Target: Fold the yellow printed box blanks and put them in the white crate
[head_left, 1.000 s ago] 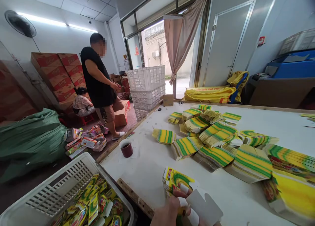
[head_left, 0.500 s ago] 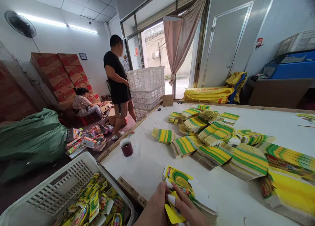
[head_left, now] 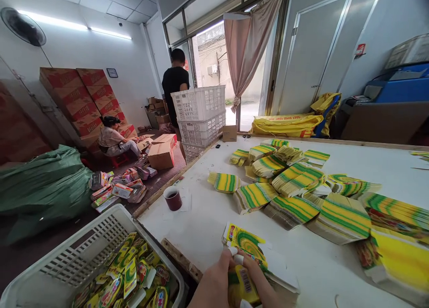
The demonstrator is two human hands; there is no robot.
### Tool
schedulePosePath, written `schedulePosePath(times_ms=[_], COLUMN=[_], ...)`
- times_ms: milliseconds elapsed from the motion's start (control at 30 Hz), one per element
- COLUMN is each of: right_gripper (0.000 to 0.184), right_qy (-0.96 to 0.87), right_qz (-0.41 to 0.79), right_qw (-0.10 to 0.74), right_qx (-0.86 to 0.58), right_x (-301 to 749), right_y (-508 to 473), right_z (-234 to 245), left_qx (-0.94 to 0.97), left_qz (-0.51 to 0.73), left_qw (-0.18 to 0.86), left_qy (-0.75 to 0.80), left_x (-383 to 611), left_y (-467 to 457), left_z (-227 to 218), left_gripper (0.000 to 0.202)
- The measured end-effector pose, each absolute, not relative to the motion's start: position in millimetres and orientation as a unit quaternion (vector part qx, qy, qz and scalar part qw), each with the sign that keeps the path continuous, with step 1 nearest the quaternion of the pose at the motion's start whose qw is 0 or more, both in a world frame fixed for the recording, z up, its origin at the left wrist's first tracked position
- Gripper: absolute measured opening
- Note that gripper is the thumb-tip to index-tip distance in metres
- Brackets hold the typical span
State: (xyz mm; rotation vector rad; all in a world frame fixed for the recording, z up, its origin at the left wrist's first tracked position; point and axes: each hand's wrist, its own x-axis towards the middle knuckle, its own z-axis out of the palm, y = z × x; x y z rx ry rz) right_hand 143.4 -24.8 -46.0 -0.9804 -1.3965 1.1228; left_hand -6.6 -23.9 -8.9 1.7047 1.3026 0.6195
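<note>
At the near edge of the table, my left hand [head_left: 216, 274] and my right hand [head_left: 257, 276] are closed together around a small yellow cardboard box [head_left: 244, 283]. A barcode shows on its upper face, and its lower end runs out of view. White coverings wrap some of my fingertips. Directly beyond my fingers lies a stack of flat yellow-and-green printed cartons [head_left: 246, 239], partly hidden by my hands. To my left, a white plastic crate [head_left: 50, 276] holds many folded yellow-green boxes [head_left: 130, 276].
Bundles of flat cartons [head_left: 291, 209] spread over the white table's right side. A mug [head_left: 173, 198] of dark liquid stands near its left edge. Stacked white crates [head_left: 199, 107] stand beyond. One person [head_left: 176, 82] is behind them; another person [head_left: 112, 138] sits by red cartons [head_left: 83, 102].
The box in my hands has turned, so its barcode now shows. The person in black has walked away behind the stacked crates, uncovering an open cardboard box on the floor.
</note>
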Motion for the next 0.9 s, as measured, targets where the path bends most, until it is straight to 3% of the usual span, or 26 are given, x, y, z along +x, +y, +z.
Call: schedulePosePath(times_ms=[167, 300, 400, 633, 733, 800, 900], right_gripper=[0.048, 0.038, 0.038, 0.040, 0.043, 0.042, 0.043], right_qy=[-0.596, -0.704, -0.731, -0.720, -0.735, -0.737, -0.747], right_qz=[0.403, 0.178, 0.091, 0.088, 0.095, 0.107, 0.084], right_qw=[0.511, 0.407, 0.373, 0.327, 0.323, 0.327, 0.336], right_qx=[-0.470, -0.553, -0.564, -0.606, -0.589, -0.582, -0.568], right_x=[175, 210, 211, 192, 193, 195, 201], right_y=[-17, -1, 3, -3, 1, 6, 16], right_z=[-68, -96, -107, -96, -99, -106, -121], left_qx=[0.668, 0.613, 0.593, 0.641, 0.711, 0.746, 0.727], left_qz=[0.218, 0.244, 0.232, 0.104, 0.064, 0.053, 0.146], left_qw=[0.344, 0.200, 0.149, 0.322, 0.358, 0.384, 0.483], left_qy=[0.622, 0.725, 0.757, 0.689, 0.602, 0.542, 0.466], left_x=[-58, -129, -153, -96, -66, -50, -34], left_y=[-42, -64, -78, -79, -74, -70, -70], left_z=[24, -3, -22, 23, 19, 0, -34], left_gripper=[0.064, 0.059, 0.055, 0.059, 0.060, 0.046, 0.019])
